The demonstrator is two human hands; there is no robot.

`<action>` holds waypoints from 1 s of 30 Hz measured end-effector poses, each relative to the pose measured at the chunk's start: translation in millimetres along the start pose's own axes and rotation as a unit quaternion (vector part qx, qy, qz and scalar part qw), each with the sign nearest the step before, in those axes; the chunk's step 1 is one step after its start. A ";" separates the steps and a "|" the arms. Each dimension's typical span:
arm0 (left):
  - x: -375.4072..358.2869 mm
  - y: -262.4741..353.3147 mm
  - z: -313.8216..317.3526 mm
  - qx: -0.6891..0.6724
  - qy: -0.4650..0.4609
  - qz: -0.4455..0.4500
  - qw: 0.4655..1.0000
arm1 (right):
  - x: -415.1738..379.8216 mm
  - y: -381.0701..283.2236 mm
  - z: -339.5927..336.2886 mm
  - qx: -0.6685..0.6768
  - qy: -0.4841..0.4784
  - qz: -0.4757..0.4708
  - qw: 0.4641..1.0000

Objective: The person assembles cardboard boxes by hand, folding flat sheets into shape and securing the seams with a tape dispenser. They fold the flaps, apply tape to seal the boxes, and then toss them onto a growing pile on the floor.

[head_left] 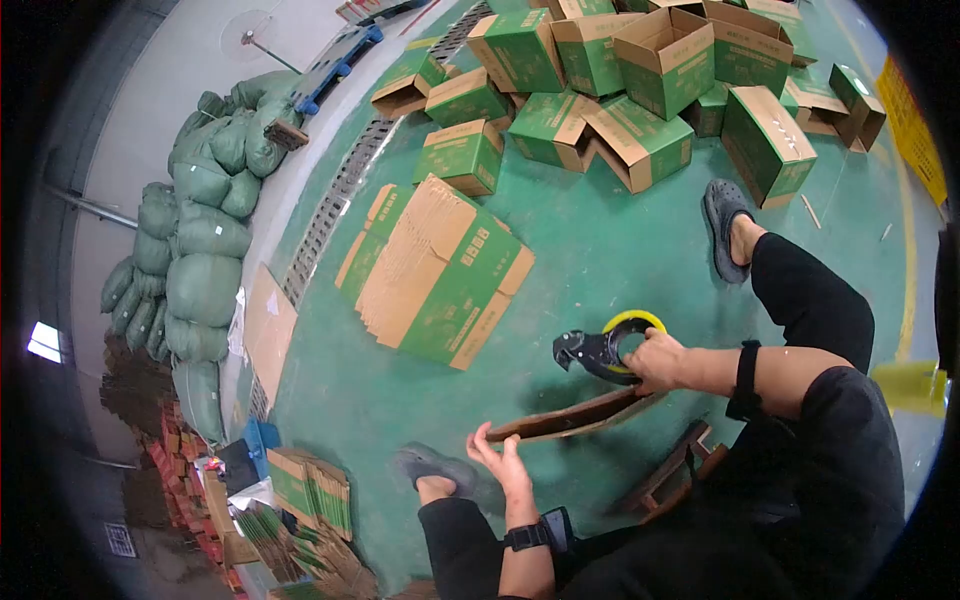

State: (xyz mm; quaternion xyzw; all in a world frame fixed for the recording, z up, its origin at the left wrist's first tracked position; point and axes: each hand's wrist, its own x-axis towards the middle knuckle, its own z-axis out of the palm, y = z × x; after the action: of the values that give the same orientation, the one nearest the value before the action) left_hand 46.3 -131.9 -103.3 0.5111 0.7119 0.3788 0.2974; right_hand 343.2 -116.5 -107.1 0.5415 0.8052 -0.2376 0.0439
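R grip (658, 362) closed on tape gun (590, 350); can't tell if it also touches box (572, 420). L grip (505, 465) part-open, fingers spread, lightly holding box's L end. Box is btwn both, edge-on, above floor (560, 270). Prob. light, semi-stiff, bends at creases; best held by ends. Wooden stand (690, 465) nr R end may snag. Flat stack (440, 275) ahead, made-up cartons (665, 60) beyond.

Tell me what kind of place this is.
Most likely a warehouse or packing area. Green-and-brown boxes lie in a heap on the floor, flattened cartons are stacked nearby, and the right hand holds a tape gun.
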 end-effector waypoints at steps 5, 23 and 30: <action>0.0 29.6 -7.3 -0.008 -0.046 0.005 0.999 | 17.7 -13.0 -32.9 0.061 0.141 0.092 0.984; 51.4 57.8 79.6 0.363 -0.459 0.079 0.807 | 102.3 -27.8 -17.2 0.100 0.567 -0.263 0.774; 59.9 64.7 100.9 0.294 -0.618 -0.040 0.728 | 106.3 -35.0 -17.3 0.103 0.516 -0.221 0.821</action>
State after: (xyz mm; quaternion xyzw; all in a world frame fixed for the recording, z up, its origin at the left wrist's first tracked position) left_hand 142.7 -38.7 -105.0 0.6655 0.4658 -0.2617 0.5212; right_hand 271.7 -29.1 -115.0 0.3935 0.7791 -0.0080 -0.4880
